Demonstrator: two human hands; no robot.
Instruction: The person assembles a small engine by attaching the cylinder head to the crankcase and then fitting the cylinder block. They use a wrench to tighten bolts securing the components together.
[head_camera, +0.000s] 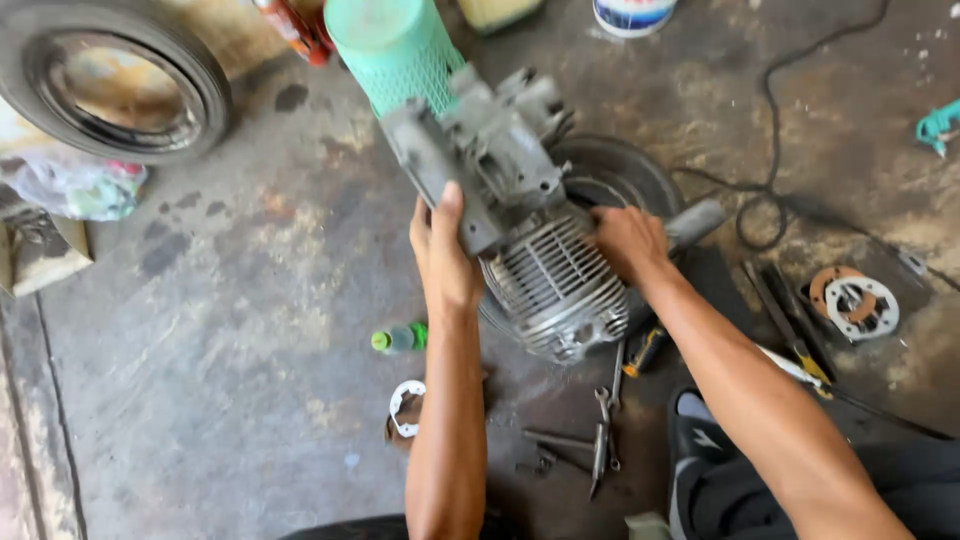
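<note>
Two hands grasp our engine block (520, 215): left hand (443, 255) clasps its casing edge, right hand (627, 240) grips beside the fins; its long axis runs diagonally away from us.

Tyre (115, 80), green basket (395, 50), wrenches (603, 430)

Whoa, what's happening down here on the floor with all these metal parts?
A person is handling a grey metal engine block with cooling fins over a stained concrete floor. The left hand grips the flat grey casing on its near side, and the right hand presses on the finned side. The engine sits on a black rubber tyre. Loose metal wrenches lie below it, and a small green bottle lies beside the left forearm. A round metal gasket plate lies off to the right.
</note>
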